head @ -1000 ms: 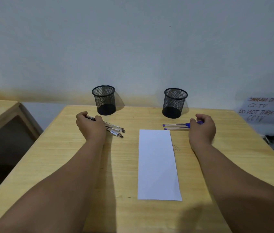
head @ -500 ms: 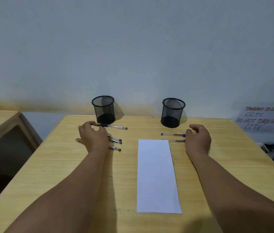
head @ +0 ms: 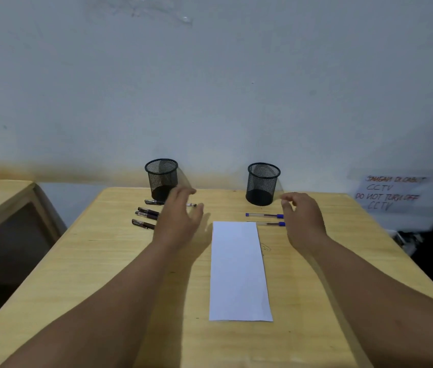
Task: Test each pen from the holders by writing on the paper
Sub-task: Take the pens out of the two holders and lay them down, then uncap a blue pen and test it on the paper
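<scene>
Two black mesh holders stand at the back of the table, the left holder and the right holder. Both look empty inside. Several dark-capped pens lie in front of the left holder, partly hidden by my left hand. That hand hovers over them with fingers spread and holds nothing. Two blue-capped pens lie left of my right hand, which is lifted with loosely bent fingers and holds nothing. A white strip of paper lies between my forearms.
The wooden table meets a pale wall at the back. A second wooden desk stands to the left across a gap. A handwritten CCTV notice hangs at the right, beyond the table's right edge.
Both hands let go of the pens and lifted off the table. The left hand moved right and opened its fingers. The pens now lie spread on the table.
</scene>
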